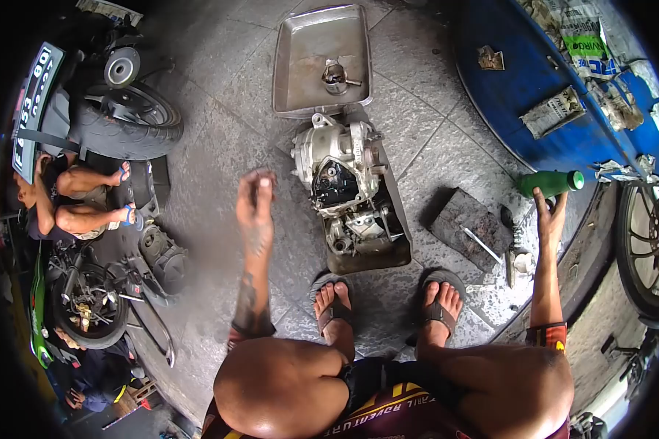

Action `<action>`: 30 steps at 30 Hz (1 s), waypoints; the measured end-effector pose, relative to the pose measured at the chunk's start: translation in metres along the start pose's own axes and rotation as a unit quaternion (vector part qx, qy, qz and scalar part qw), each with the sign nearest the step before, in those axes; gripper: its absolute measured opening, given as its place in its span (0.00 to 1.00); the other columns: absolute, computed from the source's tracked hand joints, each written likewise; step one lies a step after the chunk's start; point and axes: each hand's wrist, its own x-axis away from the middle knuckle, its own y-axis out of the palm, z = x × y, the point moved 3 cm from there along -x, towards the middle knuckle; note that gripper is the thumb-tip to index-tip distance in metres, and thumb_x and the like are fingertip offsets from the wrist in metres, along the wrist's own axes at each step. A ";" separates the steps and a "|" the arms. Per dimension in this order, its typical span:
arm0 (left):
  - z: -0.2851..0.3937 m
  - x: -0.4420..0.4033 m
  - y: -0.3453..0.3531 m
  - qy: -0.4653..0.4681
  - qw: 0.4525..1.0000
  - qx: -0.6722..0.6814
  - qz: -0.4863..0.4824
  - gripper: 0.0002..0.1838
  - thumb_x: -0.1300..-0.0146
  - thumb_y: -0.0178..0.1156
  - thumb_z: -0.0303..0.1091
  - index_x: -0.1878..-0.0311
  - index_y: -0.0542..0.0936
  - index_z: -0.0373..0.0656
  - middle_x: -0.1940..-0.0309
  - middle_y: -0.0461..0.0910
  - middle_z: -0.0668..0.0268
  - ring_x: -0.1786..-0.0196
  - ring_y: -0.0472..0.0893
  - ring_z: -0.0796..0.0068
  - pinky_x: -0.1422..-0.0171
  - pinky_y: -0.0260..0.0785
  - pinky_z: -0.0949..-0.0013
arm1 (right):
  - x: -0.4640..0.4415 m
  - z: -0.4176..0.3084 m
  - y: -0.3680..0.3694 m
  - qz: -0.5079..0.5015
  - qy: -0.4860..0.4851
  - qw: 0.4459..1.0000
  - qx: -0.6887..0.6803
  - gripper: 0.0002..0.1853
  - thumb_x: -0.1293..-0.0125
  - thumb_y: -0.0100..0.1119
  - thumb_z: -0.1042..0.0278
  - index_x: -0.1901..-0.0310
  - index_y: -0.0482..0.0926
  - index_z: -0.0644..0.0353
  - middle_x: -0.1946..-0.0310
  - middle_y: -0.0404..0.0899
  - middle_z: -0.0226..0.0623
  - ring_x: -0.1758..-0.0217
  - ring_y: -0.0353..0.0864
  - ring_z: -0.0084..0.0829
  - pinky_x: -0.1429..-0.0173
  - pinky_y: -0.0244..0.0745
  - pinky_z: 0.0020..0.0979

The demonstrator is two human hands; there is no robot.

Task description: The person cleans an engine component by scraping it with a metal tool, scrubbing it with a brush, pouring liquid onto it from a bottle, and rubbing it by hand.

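Green bottle [551, 181] is clamped crosswise in the right hand [550, 208], well right of the engine [344, 186], to which the left hand [255, 201], closure indeterminable, is nearer.

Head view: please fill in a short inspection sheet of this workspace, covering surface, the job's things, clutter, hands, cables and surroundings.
Surface: grey tiled floor, marked with stains.
Job's things: green bottle in the right hand; opened engine in a dark tray.
Clutter: metal pan holding a small container; dark block with a shiny tool on it; paper scraps on a blue panel.
Hands: right grips the bottle; left hand is raised beside the engine, nothing visible in it.
Cables: nothing seen near the hands.
Surroundings: motorbike tyre and another person at picture left; spoked wheel at picture right.
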 end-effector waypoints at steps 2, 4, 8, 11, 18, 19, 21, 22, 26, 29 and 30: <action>-0.006 -0.026 0.000 0.012 0.994 -0.091 -0.055 0.20 0.25 0.58 0.40 0.38 0.74 0.38 0.45 0.79 0.59 0.42 0.77 0.69 0.43 0.74 0.66 | 0.004 0.011 -0.004 0.002 0.007 1.000 -0.025 0.37 0.34 0.71 0.56 0.29 0.66 0.62 0.42 0.79 0.54 0.40 0.80 0.43 0.42 0.76 0.39; -0.003 -0.048 0.008 0.063 0.983 -0.129 -0.110 0.24 0.26 0.58 0.41 0.34 0.71 0.37 0.40 0.75 0.57 0.38 0.75 0.66 0.39 0.73 0.65 | 0.002 0.021 -0.005 -0.012 0.026 1.000 -0.010 0.36 0.33 0.71 0.56 0.30 0.65 0.62 0.42 0.79 0.55 0.38 0.79 0.43 0.40 0.76 0.40; 0.033 -0.077 0.034 0.214 0.890 -0.270 -0.298 0.38 0.39 0.64 0.28 0.25 0.63 0.40 0.28 0.64 0.54 0.24 0.63 0.55 0.23 0.60 0.57 | 0.005 0.011 -0.019 -0.026 0.020 0.998 0.055 0.36 0.33 0.69 0.58 0.29 0.65 0.62 0.39 0.78 0.55 0.36 0.77 0.45 0.35 0.71 0.42; 0.062 -0.082 0.040 0.269 0.790 -0.364 -0.413 0.49 0.53 0.64 0.21 0.23 0.61 0.46 0.23 0.58 0.58 0.19 0.53 0.52 0.15 0.46 0.54 | 0.041 -0.002 -0.034 0.042 0.034 0.997 0.048 0.34 0.32 0.67 0.62 0.28 0.65 0.59 0.37 0.76 0.51 0.34 0.76 0.43 0.35 0.71 0.39; 0.063 -0.085 0.048 0.281 0.648 -0.478 -0.522 0.59 0.57 0.79 0.37 0.20 0.56 0.54 0.22 0.53 0.61 0.19 0.52 0.56 0.15 0.49 0.52 | 0.147 0.029 -0.033 -0.039 0.020 0.966 0.254 0.26 0.38 0.67 0.71 0.39 0.73 0.66 0.47 0.76 0.57 0.42 0.75 0.55 0.34 0.68 0.48; 0.059 -0.086 0.049 0.283 0.645 -0.478 -0.524 0.59 0.57 0.79 0.37 0.20 0.56 0.54 0.22 0.53 0.61 0.19 0.52 0.56 0.15 0.49 0.52 | 0.149 0.030 -0.029 -0.043 0.030 0.963 0.266 0.26 0.38 0.67 0.70 0.39 0.73 0.67 0.47 0.76 0.57 0.42 0.75 0.56 0.34 0.68 0.48; 0.054 -0.088 0.051 0.271 0.667 -0.455 -0.524 0.61 0.60 0.80 0.38 0.20 0.56 0.55 0.23 0.55 0.60 0.20 0.53 0.54 0.15 0.50 0.51 | 0.155 0.030 -0.019 -0.054 0.052 0.955 0.287 0.25 0.38 0.67 0.69 0.40 0.73 0.67 0.46 0.76 0.57 0.41 0.74 0.56 0.35 0.68 0.49; 0.051 -0.091 0.050 0.270 0.664 -0.455 -0.528 0.61 0.60 0.80 0.38 0.20 0.56 0.55 0.23 0.55 0.60 0.20 0.53 0.54 0.15 0.50 0.51 | 0.160 0.031 -0.015 -0.062 0.063 0.950 0.298 0.25 0.38 0.67 0.68 0.40 0.73 0.67 0.46 0.76 0.57 0.41 0.74 0.56 0.35 0.68 0.49; 0.037 -0.111 0.040 0.292 0.709 -0.381 -0.517 0.63 0.61 0.81 0.44 0.20 0.56 0.53 0.25 0.57 0.58 0.22 0.57 0.51 0.16 0.51 0.50 | 0.161 0.033 -0.014 -0.082 0.054 0.938 0.332 0.22 0.38 0.67 0.68 0.44 0.75 0.67 0.50 0.77 0.58 0.45 0.75 0.58 0.39 0.69 0.51; 0.005 -0.136 0.029 0.299 0.782 -0.308 -0.452 0.49 0.42 0.67 0.59 0.22 0.60 0.46 0.27 0.62 0.53 0.23 0.61 0.50 0.19 0.54 0.53 | 0.156 0.041 -0.018 -0.121 0.092 0.940 0.305 0.27 0.38 0.67 0.66 0.41 0.73 0.71 0.48 0.77 0.63 0.44 0.76 0.62 0.39 0.72 0.52; -0.014 -0.148 0.026 0.208 0.824 -0.277 -0.447 0.42 0.35 0.57 0.60 0.24 0.63 0.44 0.29 0.65 0.51 0.24 0.63 0.51 0.20 0.55 0.55 | 0.153 0.025 -0.017 -0.090 0.048 0.943 0.317 0.22 0.37 0.67 0.65 0.44 0.75 0.64 0.52 0.79 0.55 0.48 0.77 0.57 0.43 0.73 0.50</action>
